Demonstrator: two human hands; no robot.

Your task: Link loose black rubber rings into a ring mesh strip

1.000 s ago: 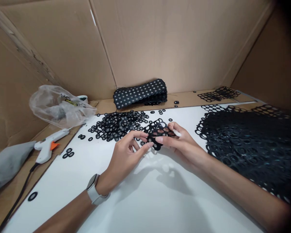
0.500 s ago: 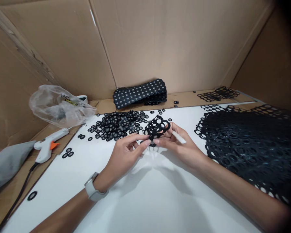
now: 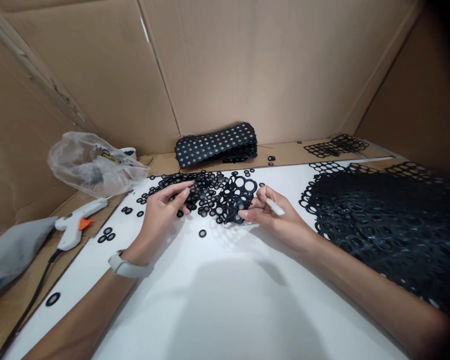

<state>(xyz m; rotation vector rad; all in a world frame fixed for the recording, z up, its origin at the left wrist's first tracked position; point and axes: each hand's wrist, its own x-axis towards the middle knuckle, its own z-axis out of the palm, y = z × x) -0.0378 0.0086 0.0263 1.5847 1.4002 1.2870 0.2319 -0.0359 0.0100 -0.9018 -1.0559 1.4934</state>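
My right hand (image 3: 279,212) grips a folded black mesh of joined rings (image 3: 246,185) by its near edge, thumb on top. A short whitish stick (image 3: 275,206) is also tucked between that hand's fingers. My left hand (image 3: 165,210), with a grey band on the wrist, reaches over the pile of small black rings (image 3: 206,192). Its thumb and forefinger stretch out a little apart at the pile, and I see nothing held between them. One loose ring (image 3: 202,233) lies on the white board (image 3: 217,310) in front of the pile.
At right lies a big heap of black ring mesh (image 3: 382,225). A stack of dotted black strips (image 3: 215,145) stands at the back. On the left are a white glue gun (image 3: 70,227) with a cord, a clear plastic bag (image 3: 93,165) and a grey bag (image 3: 17,252).
My left hand has let go of the mesh and moved left to the ring pile. The mesh stays in my right hand, now more spread. A loose ring now shows on the board.
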